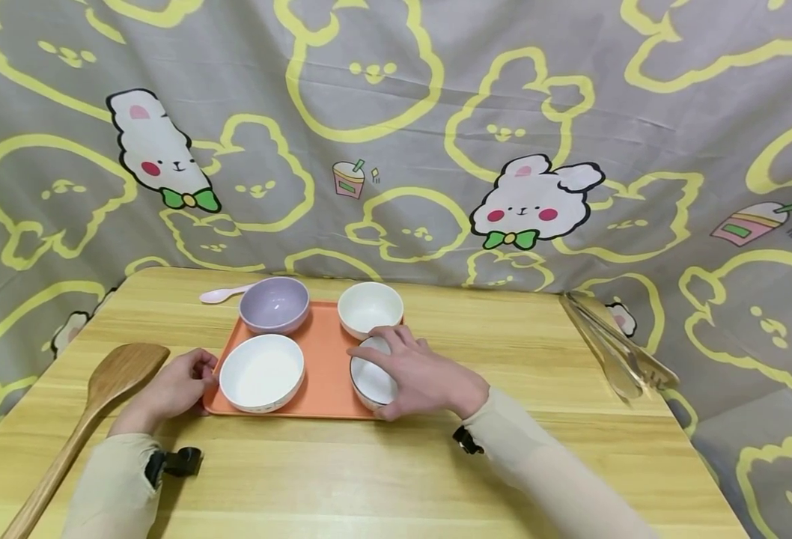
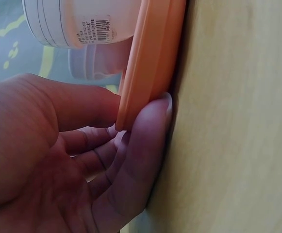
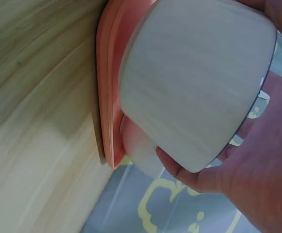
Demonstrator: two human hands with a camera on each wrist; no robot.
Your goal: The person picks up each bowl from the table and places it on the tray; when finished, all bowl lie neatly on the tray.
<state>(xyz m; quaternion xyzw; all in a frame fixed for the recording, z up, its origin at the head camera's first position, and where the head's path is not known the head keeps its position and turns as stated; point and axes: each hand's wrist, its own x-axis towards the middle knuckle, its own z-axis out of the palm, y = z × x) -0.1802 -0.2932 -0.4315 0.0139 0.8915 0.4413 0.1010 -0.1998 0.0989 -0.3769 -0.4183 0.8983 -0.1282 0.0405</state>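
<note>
An orange tray lies on the table with bowls standing on it. My left hand pinches the tray's left edge; in the left wrist view the thumb is over the rim and a finger is under it. My right hand grips a white bowl with a dark rim at the tray's front right, its fingers spread around the bowl's side. A wide white bowl sits at the front left, a purple bowl at the back left, and another white bowl at the back right.
A pale pink spoon lies behind the tray at the left. A wooden spatula lies along the table's left side. Metal tongs and other metal utensils lie near the right edge. A patterned grey curtain hangs behind the table.
</note>
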